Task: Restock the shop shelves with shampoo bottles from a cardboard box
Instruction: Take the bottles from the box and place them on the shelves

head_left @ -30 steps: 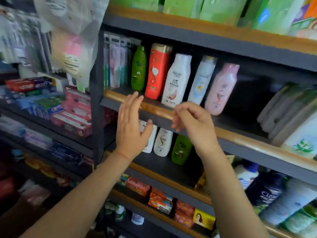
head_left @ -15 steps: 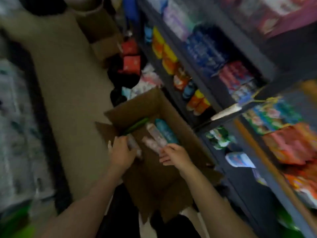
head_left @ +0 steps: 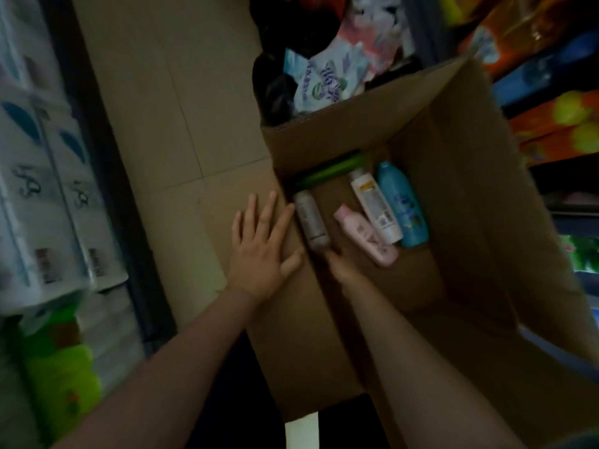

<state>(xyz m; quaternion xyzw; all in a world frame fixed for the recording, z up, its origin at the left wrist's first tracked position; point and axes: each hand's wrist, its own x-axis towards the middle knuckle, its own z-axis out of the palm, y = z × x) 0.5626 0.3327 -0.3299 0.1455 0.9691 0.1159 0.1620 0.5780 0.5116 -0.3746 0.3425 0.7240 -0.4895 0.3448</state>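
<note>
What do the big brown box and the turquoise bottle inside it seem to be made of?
The big brown box looks like corrugated cardboard: matt tan walls, with a fluted edge showing along its far flap. The turquoise bottle is probably plastic, smooth and slightly glossy, with a printed label, though the dim light leaves that open.

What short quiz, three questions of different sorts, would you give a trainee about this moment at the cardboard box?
1. True or false: the left hand lies flat on the flap of the cardboard box.
2. Which bottle lies nearest the right hand? A) grey bottle B) teal bottle C) green bottle
3. Fill in: between the pink bottle and the teal bottle lies a ____ bottle.

Key: 1 true; 2 A; 3 white.
</note>
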